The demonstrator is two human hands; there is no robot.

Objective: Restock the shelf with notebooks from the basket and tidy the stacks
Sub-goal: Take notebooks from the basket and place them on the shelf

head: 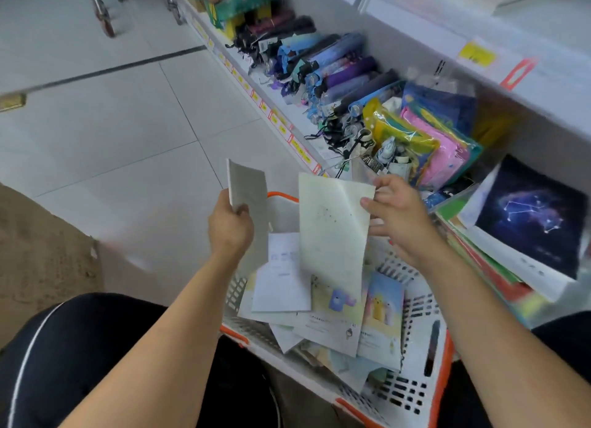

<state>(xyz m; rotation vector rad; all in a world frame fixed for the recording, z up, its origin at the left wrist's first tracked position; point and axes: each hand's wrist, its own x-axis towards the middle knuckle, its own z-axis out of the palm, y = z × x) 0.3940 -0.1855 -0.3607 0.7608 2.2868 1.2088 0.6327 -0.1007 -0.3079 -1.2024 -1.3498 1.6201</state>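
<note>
- white floor tiles [112, 114] run beside a low shelf [319, 123] of folded umbrellas [345, 75].
- left hand [230, 226] grips a grey notebook [248, 187] upright.
- right hand [396, 210] pinches a pale notebook [332, 232] above the basket [412, 392] of loose notebooks [335, 319].
- constellation-cover notebook [531, 216] tops the shelf stack [499, 277].

Thin pale paper-covered notebooks [332, 319] are heaped loosely in a white perforated plastic basket with orange trim [415, 392]; coloured stacks [499, 267] at 3 o'clock.
</note>
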